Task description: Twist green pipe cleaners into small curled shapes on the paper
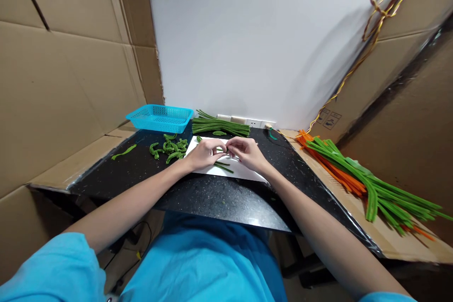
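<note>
My left hand (pixel 206 154) and my right hand (pixel 247 153) meet over a white sheet (pixel 212 171), fingertips pinched together on a small dark green piece, partly hidden by the fingers. Under the hands, a few dark green fuzzy stems (pixel 223 166) lie on the sheet. Left of the sheet is a pile of bent and twisted green pieces (pixel 173 148). Behind it, a bundle of long dark green stems (pixel 221 126) lies along the wall, with one short looped green piece (pixel 219 133) in front.
A blue plastic basket (pixel 159 119) stands at the back left of the black table (pixel 226 198). One flat green strip (pixel 123 152) lies at left. Bright green stems (pixel 354 170) and orange stems (pixel 332 170) rest on cardboard at right. A power strip (pixel 253 123) is by the wall.
</note>
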`<state>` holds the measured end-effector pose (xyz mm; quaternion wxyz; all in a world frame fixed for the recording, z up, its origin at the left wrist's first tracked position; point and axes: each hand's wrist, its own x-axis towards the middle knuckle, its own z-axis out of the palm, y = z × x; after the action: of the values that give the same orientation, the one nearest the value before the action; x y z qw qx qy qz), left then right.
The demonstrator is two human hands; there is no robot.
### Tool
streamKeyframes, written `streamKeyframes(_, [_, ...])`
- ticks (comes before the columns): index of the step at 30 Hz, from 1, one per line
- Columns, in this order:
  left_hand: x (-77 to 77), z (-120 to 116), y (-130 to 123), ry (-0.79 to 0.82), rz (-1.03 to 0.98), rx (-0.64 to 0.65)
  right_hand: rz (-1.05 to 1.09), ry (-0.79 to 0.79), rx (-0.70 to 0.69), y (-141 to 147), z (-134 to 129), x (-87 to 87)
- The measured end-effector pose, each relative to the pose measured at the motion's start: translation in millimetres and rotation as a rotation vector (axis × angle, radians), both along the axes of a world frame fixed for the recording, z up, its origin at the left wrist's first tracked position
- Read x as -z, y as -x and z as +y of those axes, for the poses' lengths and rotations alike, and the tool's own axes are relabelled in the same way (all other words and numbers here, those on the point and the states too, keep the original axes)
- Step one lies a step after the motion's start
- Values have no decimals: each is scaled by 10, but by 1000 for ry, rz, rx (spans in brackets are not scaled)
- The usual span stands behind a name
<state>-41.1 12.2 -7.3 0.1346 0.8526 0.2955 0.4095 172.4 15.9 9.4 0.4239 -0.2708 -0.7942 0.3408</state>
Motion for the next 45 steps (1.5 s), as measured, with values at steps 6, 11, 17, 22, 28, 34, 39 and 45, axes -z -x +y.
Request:
streamKeyframes(6, [-88,-72,18,-57,93,-114,39,25,-29,-23,28,-6])
streamKeyframes(11, [-89,-58,21,11,57,-155,54,10,-1,-14,26,11])
streamKeyframes(17, [-40,-14,10,150,-59,-92,66,11,-9,-19,50,48])
streamKeyframes(22, [-48,-28,-4,149,-63,-100,31,34,8,-39,72,61])
streamKeyframes(28, [-59,-36,-5,64,-50,-118,52,34,14,-30,66,42])
streamKeyframes(34, [-2,11,11,-41,-28,-152,25,-29,46,-34,58,33])
streamKeyframes(39, [14,31,-7,-21,-74,-118,38,-13,47,-62,88,75])
streamKeyframes(45, [-18,15,-33,19,-144,-125,31,-31,119,-65,83,101])
